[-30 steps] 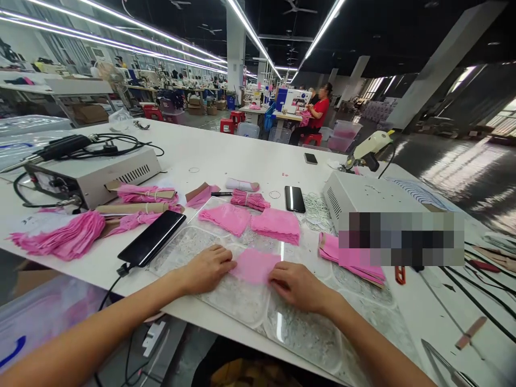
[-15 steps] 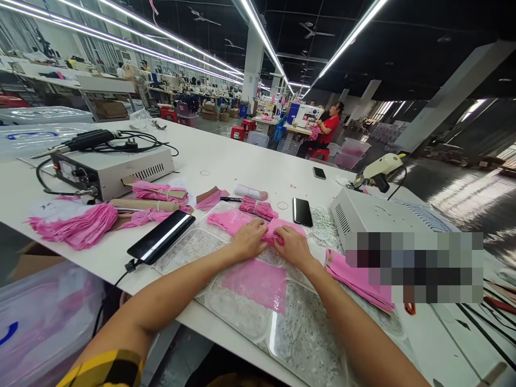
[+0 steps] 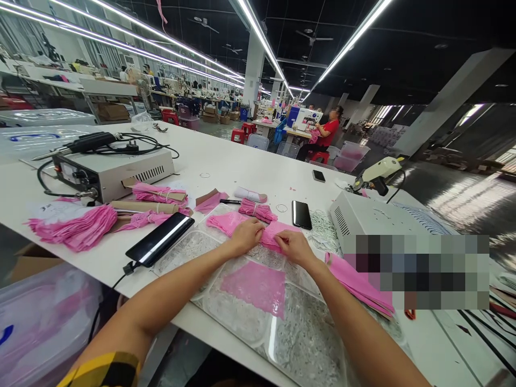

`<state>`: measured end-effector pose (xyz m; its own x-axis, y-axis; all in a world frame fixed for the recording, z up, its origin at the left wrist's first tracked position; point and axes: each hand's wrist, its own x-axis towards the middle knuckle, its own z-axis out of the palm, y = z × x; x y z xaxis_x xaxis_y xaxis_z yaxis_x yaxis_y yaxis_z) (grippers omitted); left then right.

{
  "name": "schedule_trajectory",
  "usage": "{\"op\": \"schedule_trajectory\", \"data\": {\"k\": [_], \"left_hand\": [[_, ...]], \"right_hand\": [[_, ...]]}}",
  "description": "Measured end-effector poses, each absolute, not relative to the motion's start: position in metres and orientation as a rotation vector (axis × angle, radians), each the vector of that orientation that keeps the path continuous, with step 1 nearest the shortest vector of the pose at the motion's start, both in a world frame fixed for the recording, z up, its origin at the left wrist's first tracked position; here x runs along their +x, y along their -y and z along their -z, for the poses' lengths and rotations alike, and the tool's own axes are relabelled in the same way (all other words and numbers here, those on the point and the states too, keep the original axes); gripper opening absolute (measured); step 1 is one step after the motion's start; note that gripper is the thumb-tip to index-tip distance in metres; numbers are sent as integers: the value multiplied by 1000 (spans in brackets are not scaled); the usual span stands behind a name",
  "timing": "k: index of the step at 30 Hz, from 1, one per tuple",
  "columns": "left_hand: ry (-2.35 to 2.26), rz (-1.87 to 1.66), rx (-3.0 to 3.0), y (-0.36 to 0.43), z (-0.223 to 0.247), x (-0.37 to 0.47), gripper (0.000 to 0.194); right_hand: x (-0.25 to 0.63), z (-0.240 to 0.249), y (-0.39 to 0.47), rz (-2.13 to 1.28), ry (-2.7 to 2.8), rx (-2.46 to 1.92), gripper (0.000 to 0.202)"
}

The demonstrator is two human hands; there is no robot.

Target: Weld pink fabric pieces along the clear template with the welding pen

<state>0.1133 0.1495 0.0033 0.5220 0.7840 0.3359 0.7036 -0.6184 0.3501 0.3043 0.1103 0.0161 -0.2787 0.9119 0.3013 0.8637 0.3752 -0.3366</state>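
At the left of the white table (image 3: pixel 193 153), a fanned bundle of pink fabric (image 3: pixel 91 228) is laid in front of a grey power unit (image 3: pixel 116 169), on which a black handheld tool (image 3: pixel 92 141) is rested. Beside the bundle, a large smartphone (image 3: pixel 159 239) is placed at a slant, with a cable plugged into its near end. A left pink stack (image 3: pixel 223 221) is set on the far part of a clear mat (image 3: pixel 231 312). Next to it, the left hand (image 3: pixel 245 237) is held with fingers curled at the near-left edge of a right pink stack (image 3: pixel 269 236); whether fabric is gripped there cannot be told. Nearer the body, a single pink piece (image 3: pixel 256 287) is spread flat on the mat. Beyond the stacks, a tied pink bundle (image 3: pixel 258 209) is seen. The near edge of the right pink stack is pinched between the right hand's (image 3: pixel 294 246) thumb and fingers. Further right, a small smartphone (image 3: pixel 301 215), a heap of pale bands (image 3: pixel 324 232) and a long pink fold (image 3: pixel 358 282) are laid out.
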Motion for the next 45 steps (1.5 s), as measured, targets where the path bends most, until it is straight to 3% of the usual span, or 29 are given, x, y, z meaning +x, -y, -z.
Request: {"op": "schedule_trajectory", "data": {"k": [8, 19, 25, 30, 35, 40, 45], "left_hand": [[-1278, -734, 2538, -146, -3, 120, 28], [-1440, -898, 2504, -126, -11, 135, 28], [-1463, -917, 2506, -100, -22, 194, 41], [-1430, -848, 2554, -95, -22, 232, 27], [-1005, -706, 2815, -68, -15, 222, 7], [-490, -536, 2985, -30, -5, 196, 9], [-287, -500, 3021, -18, 2, 198, 13]], "right_hand": [[281, -19, -114, -157, 2051, -1524, 12], [307, -44, -121, -270, 1517, -1535, 16], [314, -74, -105, -265, 1290, -1504, 12], [334, -90, -69, -225, 1114, -1524, 15], [372, -61, 11, -231, 889, -1685, 18], [386, -11, 93, -356, 834, -1890, 22], [393, 7, 122, -374, 821, -2021, 28]]}}
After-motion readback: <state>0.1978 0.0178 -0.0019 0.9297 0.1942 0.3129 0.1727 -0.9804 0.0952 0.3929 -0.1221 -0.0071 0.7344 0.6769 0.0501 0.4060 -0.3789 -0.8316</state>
